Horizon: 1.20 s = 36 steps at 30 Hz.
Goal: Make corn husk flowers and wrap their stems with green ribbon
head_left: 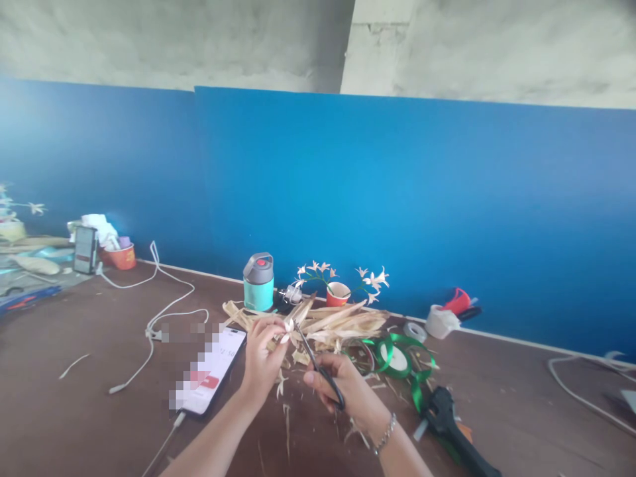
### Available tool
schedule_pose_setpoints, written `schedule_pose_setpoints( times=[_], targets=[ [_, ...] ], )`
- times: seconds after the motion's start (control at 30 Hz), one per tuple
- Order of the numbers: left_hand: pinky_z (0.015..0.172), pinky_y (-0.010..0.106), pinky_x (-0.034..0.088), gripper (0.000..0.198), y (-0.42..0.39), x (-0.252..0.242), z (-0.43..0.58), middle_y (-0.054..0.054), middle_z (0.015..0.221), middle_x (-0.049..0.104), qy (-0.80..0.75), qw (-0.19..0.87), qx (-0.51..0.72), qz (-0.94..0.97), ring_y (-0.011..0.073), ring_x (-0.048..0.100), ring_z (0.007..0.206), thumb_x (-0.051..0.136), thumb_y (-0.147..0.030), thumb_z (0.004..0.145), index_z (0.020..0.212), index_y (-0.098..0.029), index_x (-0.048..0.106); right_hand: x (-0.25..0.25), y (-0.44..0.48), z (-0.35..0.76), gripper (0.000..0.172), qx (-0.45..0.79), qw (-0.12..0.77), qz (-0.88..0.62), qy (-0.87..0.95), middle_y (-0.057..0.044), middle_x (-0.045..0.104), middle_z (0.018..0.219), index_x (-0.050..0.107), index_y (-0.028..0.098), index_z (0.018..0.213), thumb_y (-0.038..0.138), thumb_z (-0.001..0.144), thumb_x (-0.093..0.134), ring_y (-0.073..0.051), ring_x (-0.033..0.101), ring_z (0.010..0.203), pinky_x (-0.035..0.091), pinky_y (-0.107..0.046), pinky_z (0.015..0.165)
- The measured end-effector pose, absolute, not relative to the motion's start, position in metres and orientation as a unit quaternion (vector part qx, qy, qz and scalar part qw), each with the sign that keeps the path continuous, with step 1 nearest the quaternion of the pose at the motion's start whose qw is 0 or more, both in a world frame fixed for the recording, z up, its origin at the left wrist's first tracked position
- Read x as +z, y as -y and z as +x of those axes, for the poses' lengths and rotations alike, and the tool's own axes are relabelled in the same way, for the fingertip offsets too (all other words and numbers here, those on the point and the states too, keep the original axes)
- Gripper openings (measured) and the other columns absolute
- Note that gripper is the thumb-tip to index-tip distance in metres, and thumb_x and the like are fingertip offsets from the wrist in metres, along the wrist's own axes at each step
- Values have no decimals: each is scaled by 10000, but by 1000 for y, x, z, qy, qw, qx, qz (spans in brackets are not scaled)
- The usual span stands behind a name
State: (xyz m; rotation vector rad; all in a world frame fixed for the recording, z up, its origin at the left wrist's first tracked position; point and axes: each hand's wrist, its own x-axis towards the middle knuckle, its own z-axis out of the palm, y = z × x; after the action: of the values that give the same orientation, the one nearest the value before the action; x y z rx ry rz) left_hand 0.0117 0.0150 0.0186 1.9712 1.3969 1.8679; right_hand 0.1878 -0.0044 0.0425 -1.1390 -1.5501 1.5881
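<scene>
Between the thumb and fingers of my left hand is a small pale piece of corn husk. My right hand grips a pair of dark-handled scissors, whose tips reach up to that piece. Whether the blades touch it is too small to tell. Just behind both hands lies a heap of dry corn husks. On the table below my left hand rests a small pale flower shape, with thin scraps around it.
A phone on a cable lies left of my hands. Behind stand a turquoise flask and a paper cup with flower stems. To the right are green ribbon, a tape roll and a black glue gun.
</scene>
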Motion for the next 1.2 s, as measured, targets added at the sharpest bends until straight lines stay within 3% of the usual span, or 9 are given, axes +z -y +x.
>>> schedule_pose_setpoints(
  times=[1.0,1.2],
  targets=[
    [805,374,447,133,-18,21,11,35,825,624,-454,75,605,650,216,569,869,531,-98,707,685,-210,599,43,3,193,398,593,297,-458,592,87,422,435,567,148,700,473,578,761,-41,346,343,261,-165,304],
    [787,359,448,111,-20,22,10,32,804,637,-457,81,606,646,210,576,846,556,-111,699,658,-206,597,55,-1,208,336,563,244,-483,625,68,455,442,583,148,701,445,630,723,-44,362,358,275,-164,339]
  ],
)
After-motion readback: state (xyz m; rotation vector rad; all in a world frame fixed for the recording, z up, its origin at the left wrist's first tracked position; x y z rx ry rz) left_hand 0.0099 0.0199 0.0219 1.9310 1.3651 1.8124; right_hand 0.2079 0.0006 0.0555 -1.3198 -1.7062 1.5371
